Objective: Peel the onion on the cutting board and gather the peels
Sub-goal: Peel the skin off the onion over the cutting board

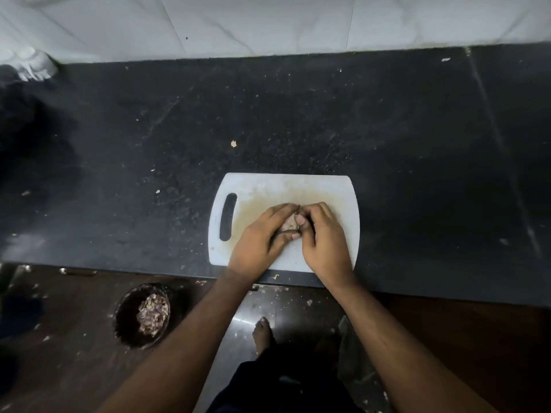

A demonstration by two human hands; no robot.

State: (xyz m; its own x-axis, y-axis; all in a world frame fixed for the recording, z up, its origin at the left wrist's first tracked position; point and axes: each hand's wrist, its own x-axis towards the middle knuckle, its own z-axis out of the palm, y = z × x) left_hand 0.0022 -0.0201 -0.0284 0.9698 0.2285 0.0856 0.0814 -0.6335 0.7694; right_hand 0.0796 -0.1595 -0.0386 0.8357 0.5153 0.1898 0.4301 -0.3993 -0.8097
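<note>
A white plastic cutting board (259, 186) with a handle slot on its left lies on the black counter near the front edge. Over its middle, my left hand (262, 239) and my right hand (323, 238) meet and cup a small pinkish onion (288, 224), of which only a sliver shows between the fingers. Both hands grip it, thumbs pressed on its near side. Most of the onion is hidden by my fingers.
A dark round bin (143, 314) holding purple onion peels stands on the floor below the counter, to the left. Small peel scraps dot the black counter (298, 120) and the floor. A white tiled wall (268, 22) runs behind. My bare foot (262, 332) is below.
</note>
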